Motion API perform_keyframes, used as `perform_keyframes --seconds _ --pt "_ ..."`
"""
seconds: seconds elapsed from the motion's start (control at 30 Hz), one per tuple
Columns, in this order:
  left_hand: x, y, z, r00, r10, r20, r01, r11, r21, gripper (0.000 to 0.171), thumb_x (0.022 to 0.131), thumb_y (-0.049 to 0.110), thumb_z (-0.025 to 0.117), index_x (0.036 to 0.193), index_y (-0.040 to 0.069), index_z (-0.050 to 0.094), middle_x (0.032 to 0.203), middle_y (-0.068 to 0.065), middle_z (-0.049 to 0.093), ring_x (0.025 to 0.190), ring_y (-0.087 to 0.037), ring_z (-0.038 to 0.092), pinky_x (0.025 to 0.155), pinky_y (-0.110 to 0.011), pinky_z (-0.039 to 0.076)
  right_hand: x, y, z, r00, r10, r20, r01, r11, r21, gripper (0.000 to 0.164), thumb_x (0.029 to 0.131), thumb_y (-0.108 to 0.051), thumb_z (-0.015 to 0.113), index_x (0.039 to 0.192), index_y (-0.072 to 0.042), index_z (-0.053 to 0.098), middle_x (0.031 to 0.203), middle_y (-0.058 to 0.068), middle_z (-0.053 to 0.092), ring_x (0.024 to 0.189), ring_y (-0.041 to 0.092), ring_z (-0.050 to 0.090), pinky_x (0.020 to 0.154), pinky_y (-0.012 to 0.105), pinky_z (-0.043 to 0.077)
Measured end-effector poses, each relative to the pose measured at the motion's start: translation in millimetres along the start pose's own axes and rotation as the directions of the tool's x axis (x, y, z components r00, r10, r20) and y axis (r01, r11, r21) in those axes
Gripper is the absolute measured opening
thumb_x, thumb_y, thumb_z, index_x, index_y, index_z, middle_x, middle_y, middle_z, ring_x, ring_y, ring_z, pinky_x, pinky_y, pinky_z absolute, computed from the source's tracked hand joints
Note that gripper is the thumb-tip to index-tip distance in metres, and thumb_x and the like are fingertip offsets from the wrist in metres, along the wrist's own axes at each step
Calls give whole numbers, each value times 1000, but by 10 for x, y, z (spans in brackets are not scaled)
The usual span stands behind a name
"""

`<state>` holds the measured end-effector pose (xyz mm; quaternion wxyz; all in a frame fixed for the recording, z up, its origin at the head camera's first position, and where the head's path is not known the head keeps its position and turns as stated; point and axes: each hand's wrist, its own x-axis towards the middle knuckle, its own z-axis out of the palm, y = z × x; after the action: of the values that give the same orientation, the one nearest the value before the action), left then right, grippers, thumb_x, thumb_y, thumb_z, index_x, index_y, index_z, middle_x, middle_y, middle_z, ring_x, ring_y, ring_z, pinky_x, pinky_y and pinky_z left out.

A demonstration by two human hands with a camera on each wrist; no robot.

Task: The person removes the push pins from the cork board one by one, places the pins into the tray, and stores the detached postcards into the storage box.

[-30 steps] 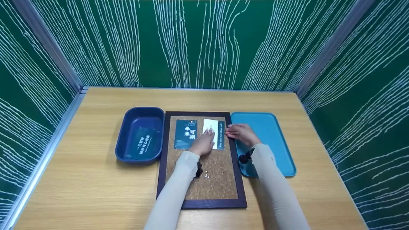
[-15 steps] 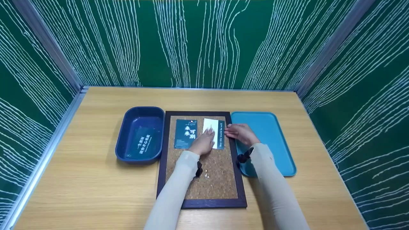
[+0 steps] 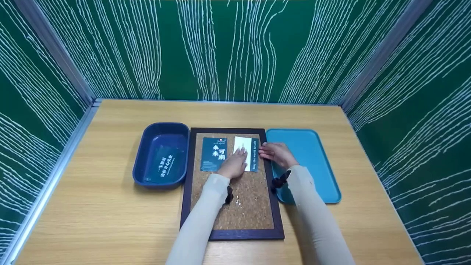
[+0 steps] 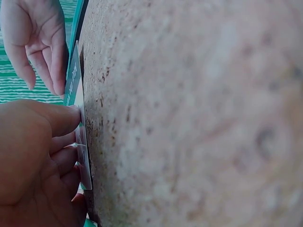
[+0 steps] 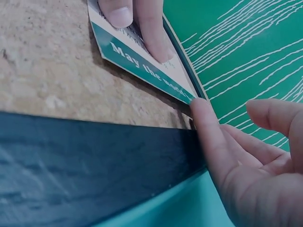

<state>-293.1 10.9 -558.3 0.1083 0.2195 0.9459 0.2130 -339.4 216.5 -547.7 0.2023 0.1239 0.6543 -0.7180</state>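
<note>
A white-and-green card (image 3: 254, 156) lies at the upper right of the framed corkboard (image 3: 254, 217). My left hand (image 3: 233, 165) rests on its white part, fingers stretched forward and pressing it. At the card's right side is my right hand (image 3: 279, 152), over the board's frame. In the right wrist view, one fingertip of the right hand (image 5: 255, 165) touches the card's green edge near a corner. That hand holds nothing, its other fingers loosely bent. A green card (image 3: 214, 154) with white characters lies to the left on the cork. The underside of the white-and-green card is hidden.
To the left stands a deep blue bin (image 3: 139, 162) with a dark green card (image 3: 165, 165) inside. A flat light-blue tray (image 3: 323, 173) lies at the right, beside the board. Several small clear pins (image 3: 238, 201) lie on the lower cork. Green patterned walls enclose the table (image 3: 110, 221).
Both hands keep nearly the same places. My right wrist has shifted very slightly to the left; the cards have not visibly moved.
</note>
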Motion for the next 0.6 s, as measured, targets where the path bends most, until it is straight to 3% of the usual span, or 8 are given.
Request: perform_keyframes --seconds 0.33,0.6 --pt "0 -1 5 1000 -9 5 9 1000 -15 50 103 20 41 149 4 32 159 -11 24 148 -26 19 122 -42 17 5 4 40 999 -13 -41 11 998 -60 41 97 -15 56 130 8 50 118 19 64 92 17 69 87 29 57" --pt "-3 1 4 1000 -4 5 4 1000 -6 50 103 21 42 149 3 33 159 -11 23 148 -26 19 122 -42 17 -5 -1 40 999 -31 -22 30 999 -45 39 98 -12 53 130 10 49 107 13 68 89 15 69 84 25 57"
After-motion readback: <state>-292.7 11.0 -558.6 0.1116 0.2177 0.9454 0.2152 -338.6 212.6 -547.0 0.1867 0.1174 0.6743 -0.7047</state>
